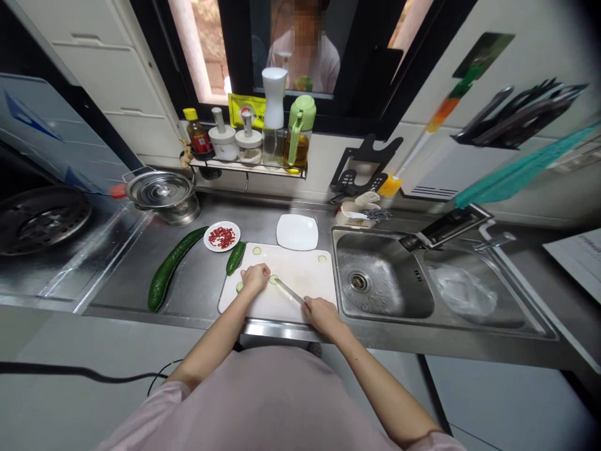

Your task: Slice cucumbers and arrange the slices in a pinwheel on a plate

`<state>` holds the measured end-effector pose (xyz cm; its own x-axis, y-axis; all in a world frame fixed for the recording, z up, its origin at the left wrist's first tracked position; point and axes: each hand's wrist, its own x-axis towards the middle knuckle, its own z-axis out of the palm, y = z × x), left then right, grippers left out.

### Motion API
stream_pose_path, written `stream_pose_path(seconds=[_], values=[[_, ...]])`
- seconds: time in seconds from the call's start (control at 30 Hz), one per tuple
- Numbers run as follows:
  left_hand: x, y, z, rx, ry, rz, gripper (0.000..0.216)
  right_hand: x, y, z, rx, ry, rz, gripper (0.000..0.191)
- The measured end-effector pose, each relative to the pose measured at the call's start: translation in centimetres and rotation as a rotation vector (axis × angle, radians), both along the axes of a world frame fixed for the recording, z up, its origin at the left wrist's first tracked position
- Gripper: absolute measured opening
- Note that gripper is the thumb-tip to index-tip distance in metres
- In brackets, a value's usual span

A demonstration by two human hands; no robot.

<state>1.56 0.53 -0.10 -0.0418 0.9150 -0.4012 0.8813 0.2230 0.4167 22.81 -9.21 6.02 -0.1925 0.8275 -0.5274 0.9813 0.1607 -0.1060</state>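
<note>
My right hand (pixel 322 313) is wrapped round the handle of a knife (pixel 291 292), its blade pointing left and its tip at a pale cucumber slice (pixel 273 279). Beside that slice, the fingers of my left hand (pixel 256 277) are curled and pressed together. Whether they grip anything is hidden. Both hands are over a white cutting board (pixel 263 310). Another green-edged cucumber piece (pixel 239 286) shows partly behind my left wrist. Two more slices lie near the board's far corners, one at left (pixel 256 250) and one at right (pixel 322 258). A short cucumber piece (pixel 235 258) rests at the board's left edge.
Left of the board are a long cucumber (pixel 171 269), a plate of chopped red pieces (pixel 222 237) and a lidded steel pot (pixel 164 197). A white dish (pixel 297 232) stands behind the board. The sink (pixel 385 275) adjoins at right, and a condiment shelf (pixel 248 168) hangs above.
</note>
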Motion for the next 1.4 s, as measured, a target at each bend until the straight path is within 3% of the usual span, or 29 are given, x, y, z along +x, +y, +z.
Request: stream_pose_path(seconds=[0.9, 1.4], values=[[0.0, 0.1, 0.4, -0.012, -0.022, 0.009, 0.013, 0.0, 0.9, -0.8, -0.045, -0.01, 0.039, 0.03], [-0.1, 0.3, 0.7, -0.031, -0.004, -0.018, 0.015, -0.3, 1.2, -0.2, -0.069, -0.007, 0.043, 0.031]])
